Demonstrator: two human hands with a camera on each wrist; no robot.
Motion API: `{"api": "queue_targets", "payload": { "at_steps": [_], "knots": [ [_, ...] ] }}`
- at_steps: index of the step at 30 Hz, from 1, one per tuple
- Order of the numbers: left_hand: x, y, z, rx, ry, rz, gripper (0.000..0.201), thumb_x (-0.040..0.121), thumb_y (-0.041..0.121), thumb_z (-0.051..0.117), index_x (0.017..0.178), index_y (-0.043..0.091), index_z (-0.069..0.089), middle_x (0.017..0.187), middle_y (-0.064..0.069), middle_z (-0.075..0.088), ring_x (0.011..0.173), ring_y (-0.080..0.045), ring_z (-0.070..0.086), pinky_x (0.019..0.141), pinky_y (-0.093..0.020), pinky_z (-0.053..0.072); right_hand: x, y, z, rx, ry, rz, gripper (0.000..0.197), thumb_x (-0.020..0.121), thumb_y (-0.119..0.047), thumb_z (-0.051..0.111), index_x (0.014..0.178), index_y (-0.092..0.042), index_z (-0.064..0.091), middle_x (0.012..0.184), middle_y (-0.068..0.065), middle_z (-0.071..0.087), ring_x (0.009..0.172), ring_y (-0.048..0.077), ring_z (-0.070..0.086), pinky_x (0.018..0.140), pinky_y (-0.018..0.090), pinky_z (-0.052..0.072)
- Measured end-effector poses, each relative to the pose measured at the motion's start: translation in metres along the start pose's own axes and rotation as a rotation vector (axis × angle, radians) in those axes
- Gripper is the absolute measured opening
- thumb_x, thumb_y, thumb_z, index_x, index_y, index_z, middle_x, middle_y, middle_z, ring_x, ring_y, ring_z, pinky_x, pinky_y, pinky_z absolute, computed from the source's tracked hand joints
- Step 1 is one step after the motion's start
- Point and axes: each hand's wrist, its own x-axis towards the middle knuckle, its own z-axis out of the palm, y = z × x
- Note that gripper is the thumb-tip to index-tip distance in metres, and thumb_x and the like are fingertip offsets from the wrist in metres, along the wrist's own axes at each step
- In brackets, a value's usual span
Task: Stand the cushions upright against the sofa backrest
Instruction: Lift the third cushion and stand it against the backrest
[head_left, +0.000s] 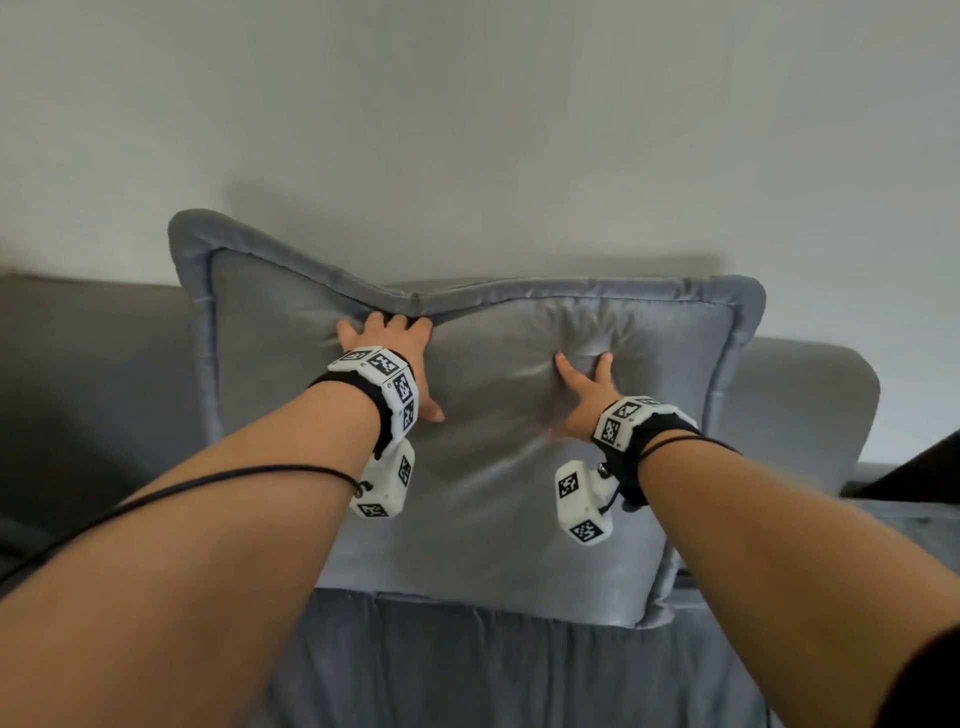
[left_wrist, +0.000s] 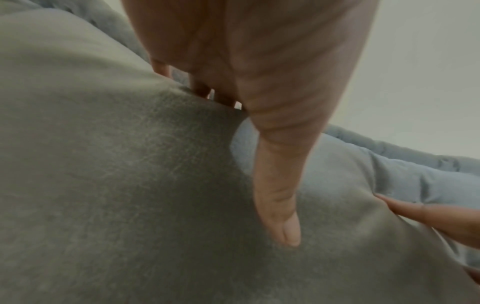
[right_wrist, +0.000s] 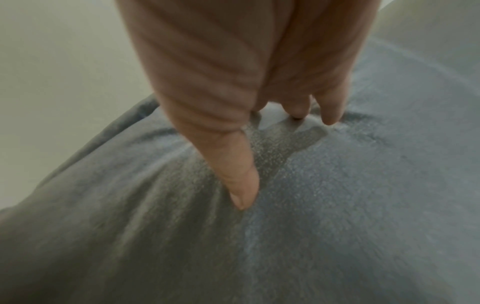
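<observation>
Cushion (head_left: 483, 499) is upright, its back against the sofa backrest (head_left: 93, 374), its bottom edge on the seat (head_left: 467, 670). Its top rises above the backrest's upper edge.

Left hand (head_left: 397, 358): flat on the cushion face just below its top seam, fingers spread and straight, tips digging into the dip in the piped edge. Left wrist view shows the thumb lying along the fabric and the other fingertips sunk in at the seam. Nothing pinched; it's a push, not a grab.

Right hand (head_left: 584, 397): pressing the cushion face right of centre, fingers splayed wide, fabric puckering in radial creases around them. Right wrist view confirms fingertips (right_wrist: 330, 115) denting the cover, no fold caught between them.

My read: both palms are packing the filling back so the cushion sits flush on the backrest and doesn't slump forward. The top dip under the left hand suggests soft fill, so it may sag once released.

Surface: grey-blue velvety seat fabric, same tone as the cushion. Backrest is darker grey. Plain pale wall (head_left: 519, 130) behind the cushion. Dark object to the cushion's right at frame edge, can't identify. No other cushions in view.
</observation>
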Motion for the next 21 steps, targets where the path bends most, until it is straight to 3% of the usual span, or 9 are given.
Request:
{"api": "queue_targets", "payload": {
  "at_steps": [8, 13, 16, 21],
  "knots": [
    [-0.024, 0.000, 0.002, 0.046, -0.020, 0.002, 0.119, 0.051, 0.063, 0.082, 0.147, 0.026, 0.022, 0.147, -0.004, 0.035, 0.138, -0.032, 0.029, 0.108, -0.062, 0.021, -0.021, 0.009, 0.007, -0.020, 0.036, -0.021, 0.105, 0.078, -0.020, 0.077, 0.147, -0.050, 0.005, 0.152, 0.003, -0.038, 0.145, 0.039, 0.018, 0.111, 0.043, 0.036],
    [-0.043, -0.001, 0.004, 0.066, -0.027, 0.006, 0.122, 0.052, 0.068, 0.078, 0.149, 0.026, 0.018, 0.150, -0.002, 0.031, 0.140, -0.030, 0.026, 0.110, -0.061, 0.022, -0.034, 0.019, 0.011, -0.119, 0.029, -0.032, 0.108, 0.074, -0.030, 0.078, 0.145, -0.055, -0.001, 0.152, 0.000, -0.039, 0.145, 0.041, 0.018, 0.110, 0.048, 0.038],
    [-0.053, -0.002, 0.002, 0.055, -0.027, 0.006, 0.124, 0.053, 0.071, 0.075, 0.151, 0.026, 0.014, 0.153, -0.002, 0.026, 0.143, -0.029, 0.022, 0.111, -0.062, 0.021, -0.045, 0.026, 0.011, -0.126, 0.039, -0.061, 0.107, 0.075, -0.032, 0.078, 0.146, -0.052, 0.001, 0.153, 0.001, -0.037, 0.146, 0.038, 0.015, 0.110, 0.049, 0.037],
    [-0.071, -0.001, -0.005, 0.013, -0.033, -0.035, 0.121, 0.061, 0.070, 0.072, 0.152, 0.025, 0.007, 0.159, -0.001, 0.015, 0.147, -0.026, 0.013, 0.111, -0.063, 0.016, -0.073, 0.031, 0.004, -0.082, 0.070, -0.108, 0.102, 0.079, -0.026, 0.075, 0.149, -0.044, 0.004, 0.157, 0.001, -0.028, 0.144, 0.037, 0.025, 0.105, 0.044, 0.044]
  ]
}}
